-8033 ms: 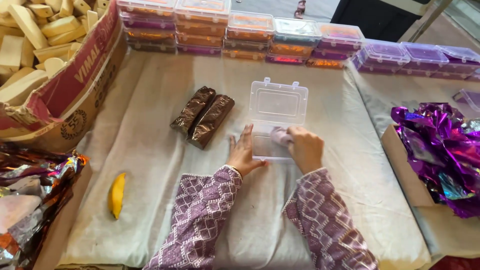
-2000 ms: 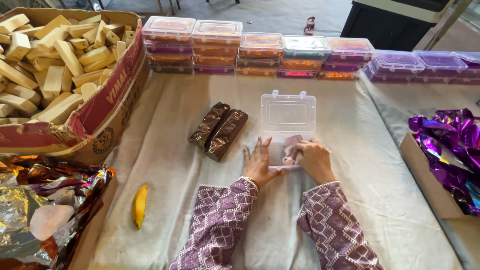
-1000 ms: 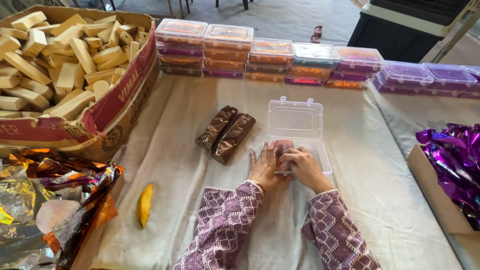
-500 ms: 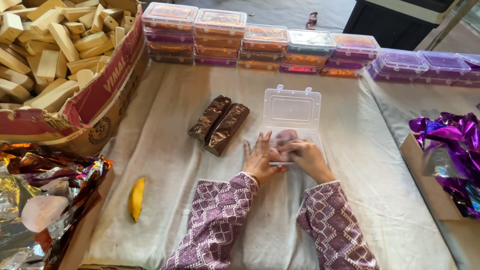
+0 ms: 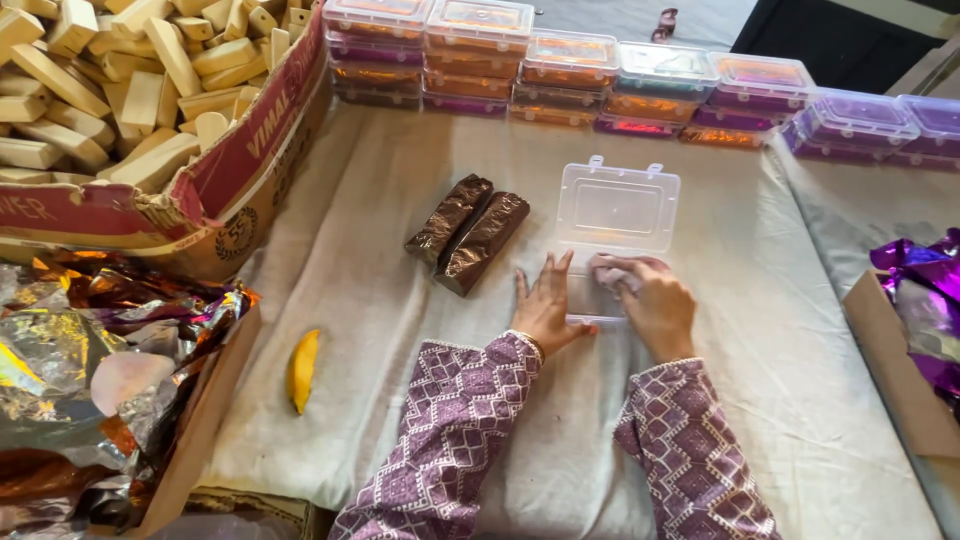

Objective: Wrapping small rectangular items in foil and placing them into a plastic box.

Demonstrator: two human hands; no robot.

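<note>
A clear plastic box [image 5: 615, 208] lies open on the cloth-covered table, its lid flat toward the far side. My left hand [image 5: 545, 305] rests flat, fingers spread, on the left side of the box's base. My right hand [image 5: 655, 300] presses a small pale cloth [image 5: 608, 272] into the base. Two bars wrapped in brown foil [image 5: 468, 230] lie side by side just left of the box, apart from both hands.
A big cardboard carton of pale wooden blocks [image 5: 120, 90] fills the far left. Stacked lidded boxes [image 5: 560, 60] line the far edge. Crumpled foil sheets [image 5: 90, 350] sit in a carton at near left, purple foil [image 5: 925, 300] at right. A yellow piece [image 5: 303, 368] lies near the front.
My view has shifted slightly. My right hand has moved a little across the box's base with the cloth; my left hand stays on the box's left side.
</note>
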